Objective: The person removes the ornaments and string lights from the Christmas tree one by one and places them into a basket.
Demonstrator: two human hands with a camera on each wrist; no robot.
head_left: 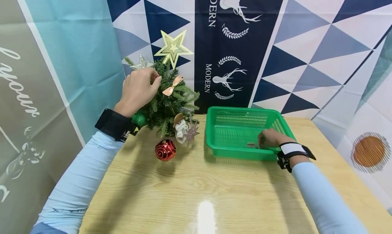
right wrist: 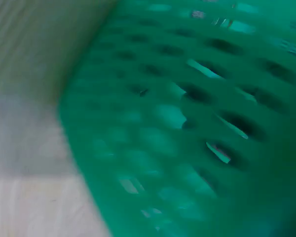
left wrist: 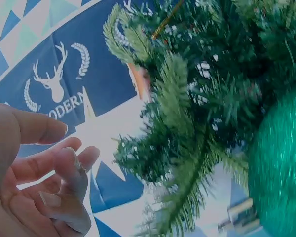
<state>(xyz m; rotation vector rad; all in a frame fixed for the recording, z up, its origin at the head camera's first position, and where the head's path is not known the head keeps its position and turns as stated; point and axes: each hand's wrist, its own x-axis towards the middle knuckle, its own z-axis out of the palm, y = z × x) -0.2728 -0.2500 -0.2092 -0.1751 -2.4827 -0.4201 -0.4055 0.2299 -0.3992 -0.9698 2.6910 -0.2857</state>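
My left hand [head_left: 139, 91] is beside the upper left of a small Christmas tree [head_left: 162, 106], its fingers loosely bent. In the left wrist view that hand [left wrist: 44, 173] shows nothing between thumb and fingers, and a glittery green ball [left wrist: 281, 163] hangs close by. On the tree sit a gold star [head_left: 173, 48], a silver star [head_left: 142, 63], an orange bow [head_left: 173, 86], a snowman ornament [head_left: 181, 127], a pink star [head_left: 192, 132] and a red ball [head_left: 165, 150]. My right hand [head_left: 269, 138] reaches into a green basket [head_left: 242, 154], near a small brownish piece [head_left: 251, 145]; I cannot tell whether it grips this.
The basket's perforated wall [right wrist: 153, 98] fills most of the right wrist view. Tree and basket stand on a light wooden table [head_left: 196, 193], the basket to the tree's right. Patterned cloth [head_left: 234, 46] hangs behind them, with more cloth at both sides.
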